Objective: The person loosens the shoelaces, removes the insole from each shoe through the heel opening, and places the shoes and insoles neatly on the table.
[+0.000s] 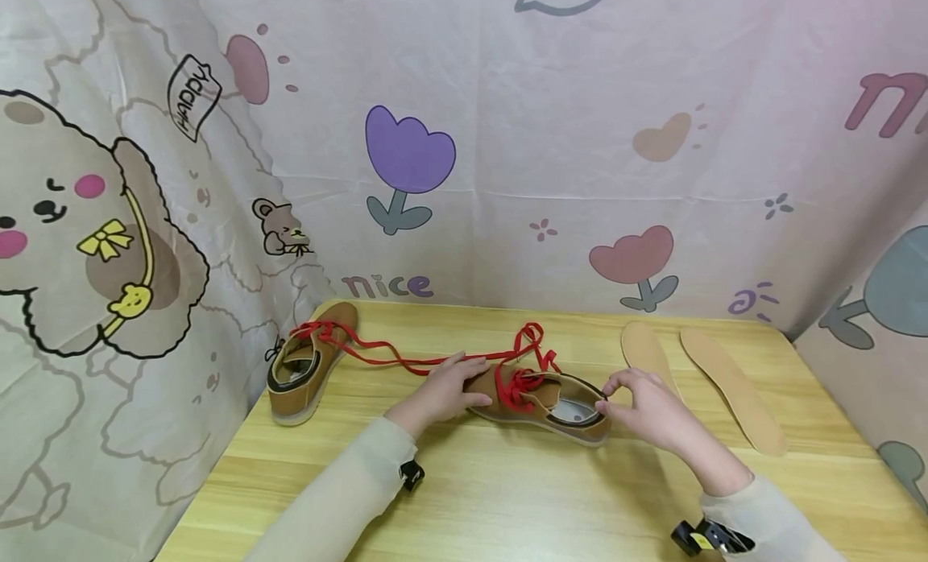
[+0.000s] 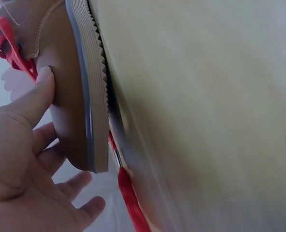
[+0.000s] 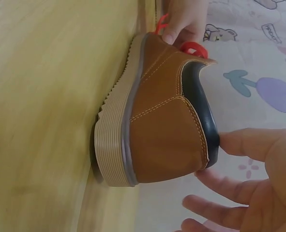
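Note:
A brown shoe (image 1: 532,418) with red laces (image 1: 516,385) lies sole-down on the table, toe to the left. My left hand (image 1: 440,394) holds its toe, the thumb (image 2: 45,89) pressed on the near side and the fingers around the far side. At the heel, my right hand (image 1: 645,409) pinches the dark padded collar (image 3: 201,111) between thumb and forefinger; its other fingers are apart from the shoe. The shoe's opening shows a pale inside with grey marks. In the left wrist view a red lace end (image 2: 128,198) hangs past the toe.
Another brown shoe (image 1: 293,398) stands at the table's left edge, its red lace (image 1: 384,346) stretching toward the held shoe. Two tan insoles (image 1: 644,346) (image 1: 734,393) lie to the right. Printed cloth (image 1: 507,248) hangs behind the wooden table (image 1: 507,497).

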A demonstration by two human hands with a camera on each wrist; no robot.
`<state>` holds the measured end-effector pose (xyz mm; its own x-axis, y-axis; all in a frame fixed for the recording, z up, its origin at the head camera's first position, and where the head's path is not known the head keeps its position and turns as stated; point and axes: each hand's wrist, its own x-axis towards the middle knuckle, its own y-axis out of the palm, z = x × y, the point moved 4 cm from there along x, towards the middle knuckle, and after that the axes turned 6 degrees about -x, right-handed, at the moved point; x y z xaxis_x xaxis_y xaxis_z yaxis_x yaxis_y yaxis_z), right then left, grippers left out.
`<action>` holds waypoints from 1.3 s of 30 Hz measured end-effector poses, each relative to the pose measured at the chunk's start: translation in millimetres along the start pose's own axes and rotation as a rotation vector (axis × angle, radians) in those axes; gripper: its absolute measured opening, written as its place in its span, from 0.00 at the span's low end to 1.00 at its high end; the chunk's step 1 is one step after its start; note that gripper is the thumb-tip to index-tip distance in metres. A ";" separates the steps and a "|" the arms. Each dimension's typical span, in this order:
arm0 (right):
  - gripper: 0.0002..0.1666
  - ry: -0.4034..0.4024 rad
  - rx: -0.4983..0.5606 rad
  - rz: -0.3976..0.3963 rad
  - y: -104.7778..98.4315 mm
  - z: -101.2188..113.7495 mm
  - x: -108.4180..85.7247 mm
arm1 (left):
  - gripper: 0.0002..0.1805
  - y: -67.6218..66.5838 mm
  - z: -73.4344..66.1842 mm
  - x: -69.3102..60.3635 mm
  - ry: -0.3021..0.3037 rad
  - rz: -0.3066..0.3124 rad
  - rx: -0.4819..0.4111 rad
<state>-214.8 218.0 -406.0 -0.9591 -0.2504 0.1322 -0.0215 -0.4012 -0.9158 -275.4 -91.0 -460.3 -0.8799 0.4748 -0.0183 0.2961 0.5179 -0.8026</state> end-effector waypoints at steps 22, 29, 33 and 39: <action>0.05 -0.023 -0.045 -0.035 -2.0 -1.0 29.7 | 0.33 2.5 -22.9 -33.7 -0.148 -0.120 0.279; 0.06 -0.060 -0.024 0.019 7.3 1.6 31.5 | 0.33 11.0 -27.2 -40.4 -0.182 -0.117 0.304; 0.06 -0.065 -0.024 0.025 7.9 3.4 29.7 | 0.32 11.0 -25.6 -32.8 -0.180 -0.111 0.304; 0.08 -0.044 -0.047 0.039 9.6 6.5 24.0 | 0.32 10.0 -19.3 -14.8 -0.180 -0.082 0.265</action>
<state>-236.2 202.4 -409.1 -0.9460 -0.3043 0.1114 0.0020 -0.3491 -0.9371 -252.3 -79.1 -456.5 -0.9553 0.2938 -0.0332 0.1353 0.3347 -0.9326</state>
